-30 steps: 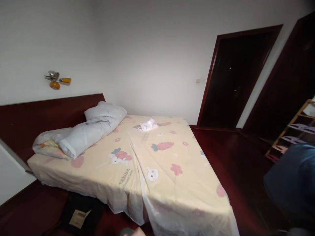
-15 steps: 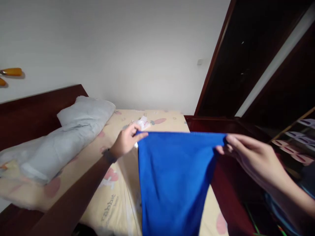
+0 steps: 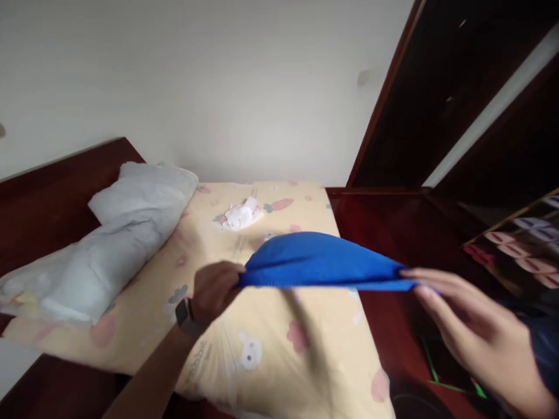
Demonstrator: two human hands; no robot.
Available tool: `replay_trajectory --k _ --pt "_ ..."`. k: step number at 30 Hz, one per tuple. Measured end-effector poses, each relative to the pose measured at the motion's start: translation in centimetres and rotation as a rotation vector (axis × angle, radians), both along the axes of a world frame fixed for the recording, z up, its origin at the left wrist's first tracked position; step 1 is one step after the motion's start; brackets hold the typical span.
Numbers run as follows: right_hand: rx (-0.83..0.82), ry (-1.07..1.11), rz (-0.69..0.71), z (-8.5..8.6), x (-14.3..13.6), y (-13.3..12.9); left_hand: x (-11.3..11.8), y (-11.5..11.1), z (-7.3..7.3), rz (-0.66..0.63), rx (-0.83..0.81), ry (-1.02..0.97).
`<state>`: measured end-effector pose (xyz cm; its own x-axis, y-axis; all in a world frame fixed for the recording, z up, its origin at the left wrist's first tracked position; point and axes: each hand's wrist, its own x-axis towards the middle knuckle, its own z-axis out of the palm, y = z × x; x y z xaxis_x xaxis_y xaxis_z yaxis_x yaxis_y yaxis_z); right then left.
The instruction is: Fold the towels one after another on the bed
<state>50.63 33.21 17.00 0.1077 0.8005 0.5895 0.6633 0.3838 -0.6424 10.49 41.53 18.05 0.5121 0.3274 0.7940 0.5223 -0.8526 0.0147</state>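
Note:
A piece of blue cloth (image 3: 310, 259) stretches between my two hands above the bed; its exact kind cannot be made out. My left hand (image 3: 216, 291), with a dark watch (image 3: 186, 314) on the wrist, grips the cloth's left end in closed fingers. At the other end, my right hand (image 3: 467, 326) pinches a corner between thumb and fingers. The cloth billows away from me in a shallow arc, its near edge pulled nearly straight. Below it lies the yellow patterned bed sheet (image 3: 257, 323).
A crumpled white item (image 3: 242, 214) lies on the far part of the bed. Grey-white bedding (image 3: 126, 244) is heaped against the dark red headboard (image 3: 65, 195). Slippers (image 3: 528, 256) sit on a rack at the right, beyond the dark red floor (image 3: 375, 233).
The blue cloth hung down from both hands; now it has swung up and outward, away from me. Both hands are lower in view and still hold its ends. The camera view has shifted slightly.

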Motion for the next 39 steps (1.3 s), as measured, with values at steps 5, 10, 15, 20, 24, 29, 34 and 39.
replay_trajectory --k 5,10,15,20,24,29,34,39 --pt "-0.501 -0.062 0.183 -23.7 0.0 -3.3 -1.6 -3.7 -23.4 0.004 -0.271 0.552" --pt "-0.791 0.025 0.174 -42.7 -2.5 -7.9 -1.5 -8.6 -42.2 0.173 -0.688 0.681" --pt "-0.898 0.025 0.168 -45.8 -2.9 -14.0 -1.7 -14.2 -47.0 0.201 -0.815 0.598" --pt "-0.904 0.071 0.163 -45.0 -2.9 -17.3 -3.1 -17.6 -46.4 0.061 -0.813 0.593" --pt "-0.888 0.152 0.157 -46.2 -3.8 -17.5 -3.4 -17.7 -46.5 0.041 -0.864 0.595" --pt "-0.94 0.25 0.047 -48.6 -4.1 -16.7 -3.0 -16.8 -46.3 0.058 -1.037 0.504" --pt "-0.997 0.306 0.028 -48.5 -3.1 -16.7 -2.9 -16.5 -45.1 0.136 -1.209 0.313" --pt "-1.036 0.311 0.042 -47.7 -2.5 -16.5 -2.6 -16.4 -45.3 0.257 -1.305 0.171"
